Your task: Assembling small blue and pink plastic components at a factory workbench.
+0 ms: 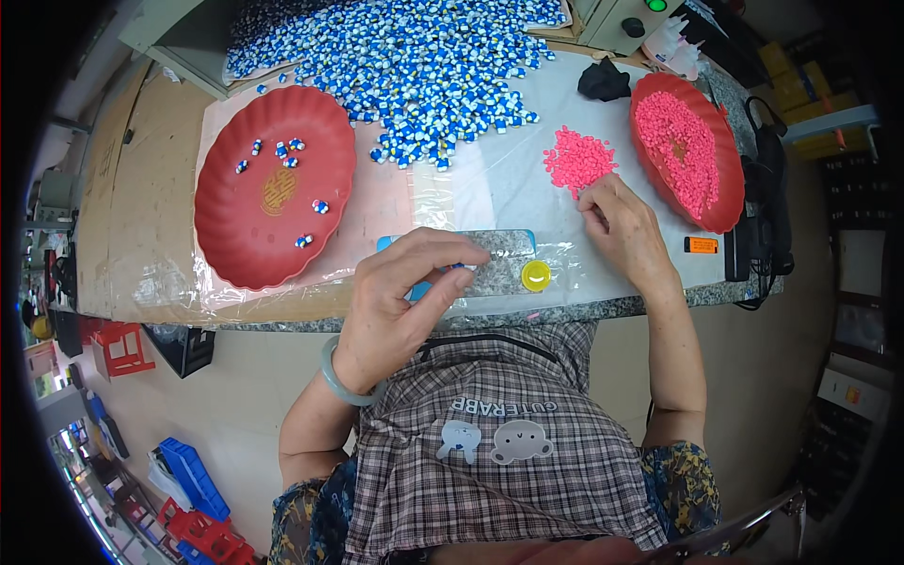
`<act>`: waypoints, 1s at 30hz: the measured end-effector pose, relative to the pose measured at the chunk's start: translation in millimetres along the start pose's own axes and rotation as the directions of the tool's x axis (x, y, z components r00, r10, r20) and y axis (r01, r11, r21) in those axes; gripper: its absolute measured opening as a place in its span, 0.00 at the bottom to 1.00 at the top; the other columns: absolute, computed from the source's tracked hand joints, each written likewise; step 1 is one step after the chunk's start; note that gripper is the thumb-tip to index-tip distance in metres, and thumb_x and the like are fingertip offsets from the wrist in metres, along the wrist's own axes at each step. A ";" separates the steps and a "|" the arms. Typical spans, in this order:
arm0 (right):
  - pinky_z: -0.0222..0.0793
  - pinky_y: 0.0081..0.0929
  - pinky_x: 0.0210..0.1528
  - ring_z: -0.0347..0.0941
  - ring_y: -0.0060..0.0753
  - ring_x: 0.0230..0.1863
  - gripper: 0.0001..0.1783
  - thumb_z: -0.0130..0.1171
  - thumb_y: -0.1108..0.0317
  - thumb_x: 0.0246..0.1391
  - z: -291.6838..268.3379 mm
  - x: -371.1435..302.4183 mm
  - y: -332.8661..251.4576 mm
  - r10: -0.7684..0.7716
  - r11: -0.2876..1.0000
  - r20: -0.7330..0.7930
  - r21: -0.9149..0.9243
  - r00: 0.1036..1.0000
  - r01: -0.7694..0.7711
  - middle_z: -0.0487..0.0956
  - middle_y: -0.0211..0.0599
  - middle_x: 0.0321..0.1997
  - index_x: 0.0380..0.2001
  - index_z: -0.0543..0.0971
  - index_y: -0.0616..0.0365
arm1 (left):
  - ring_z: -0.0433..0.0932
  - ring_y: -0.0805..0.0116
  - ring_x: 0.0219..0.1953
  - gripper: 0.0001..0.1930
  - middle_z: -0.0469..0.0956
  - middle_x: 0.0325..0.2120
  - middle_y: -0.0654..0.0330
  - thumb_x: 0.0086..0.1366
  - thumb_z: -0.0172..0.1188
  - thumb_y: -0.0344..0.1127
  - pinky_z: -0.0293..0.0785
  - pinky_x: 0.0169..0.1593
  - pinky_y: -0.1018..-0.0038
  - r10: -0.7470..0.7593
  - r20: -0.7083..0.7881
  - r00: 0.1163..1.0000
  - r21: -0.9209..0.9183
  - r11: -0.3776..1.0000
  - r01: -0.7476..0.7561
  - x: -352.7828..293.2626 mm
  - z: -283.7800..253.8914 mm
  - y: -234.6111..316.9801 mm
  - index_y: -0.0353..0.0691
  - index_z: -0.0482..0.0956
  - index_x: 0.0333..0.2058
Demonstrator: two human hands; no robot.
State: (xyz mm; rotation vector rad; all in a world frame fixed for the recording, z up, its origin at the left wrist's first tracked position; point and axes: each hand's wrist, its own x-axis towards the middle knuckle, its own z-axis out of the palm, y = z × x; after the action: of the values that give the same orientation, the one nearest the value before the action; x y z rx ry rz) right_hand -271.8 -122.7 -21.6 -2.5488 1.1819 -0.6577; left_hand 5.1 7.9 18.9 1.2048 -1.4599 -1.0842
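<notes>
My left hand (400, 297) is over the near edge of the table, its thumb and fingers closed on a small blue-and-white piece (459, 266), mostly hidden by the fingers. Beneath it lies a flat, clear-topped pad with a blue rim (513, 243). A small round yellow pot (536, 275) sits at the pad's right end. My right hand (623, 231) reaches to the near edge of a loose pile of small pink pieces (579, 160). Its thumb and fingertips are pinched together, and whatever is between them cannot be made out.
A red scalloped tray (235, 217) at left holds several blue-and-white pieces. Another red tray (725, 179) at right carries many pink pieces. A large heap of blue-and-white pieces (424, 75) covers the back. A black cloth (604, 81) and an orange-labelled object (701, 245) lie at right.
</notes>
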 end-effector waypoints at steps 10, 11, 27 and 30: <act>0.72 0.27 0.35 0.77 0.31 0.32 0.10 0.61 0.85 0.48 3.8 -0.4 7.8 -0.010 0.995 -0.001 0.101 1.000 0.010 0.77 0.36 0.31 0.31 0.74 0.62 | 0.80 0.70 0.40 0.09 0.80 0.44 0.53 0.67 0.59 0.24 0.79 0.38 0.77 -0.023 -0.009 1.000 -0.007 1.000 0.023 3.3 6.5 2.6 0.31 0.83 0.44; 0.72 0.27 0.35 0.77 0.31 0.32 0.10 0.61 0.85 0.48 3.5 -0.8 8.1 -0.011 0.995 0.000 0.102 1.000 0.011 0.77 0.36 0.31 0.31 0.74 0.62 | 0.80 0.71 0.38 0.09 0.80 0.42 0.53 0.67 0.60 0.25 0.79 0.36 0.77 -0.009 -0.010 1.000 0.012 1.000 0.009 4.4 7.7 3.7 0.32 0.83 0.44; 0.73 0.17 0.42 0.76 0.18 0.38 0.17 0.68 0.80 0.52 -37.0 -16.0 -68.1 0.076 0.276 0.453 0.846 0.888 -0.456 0.78 0.35 0.38 0.39 0.70 0.57 | 0.73 0.74 0.22 0.05 0.79 0.28 0.61 0.61 0.66 0.28 0.69 0.27 0.78 0.078 0.138 0.987 0.105 0.990 -0.093 15.9 40.9 9.4 0.37 0.83 0.37; 0.74 0.19 0.43 0.76 0.18 0.39 0.16 0.67 0.80 0.52 -38.7 -16.4 -71.4 0.080 0.432 0.437 0.795 0.896 -0.427 0.78 0.33 0.39 0.40 0.71 0.58 | 0.72 0.73 0.20 0.05 0.79 0.27 0.61 0.60 0.67 0.29 0.68 0.26 0.77 0.081 0.139 0.987 0.134 0.986 -0.100 13.8 41.7 9.0 0.37 0.81 0.35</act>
State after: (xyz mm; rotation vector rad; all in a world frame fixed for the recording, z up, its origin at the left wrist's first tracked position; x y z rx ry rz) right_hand -253.8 -66.1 36.2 -1.4439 0.7551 -0.5133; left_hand -38.7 -1.5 21.5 1.1682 -1.7021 -1.0302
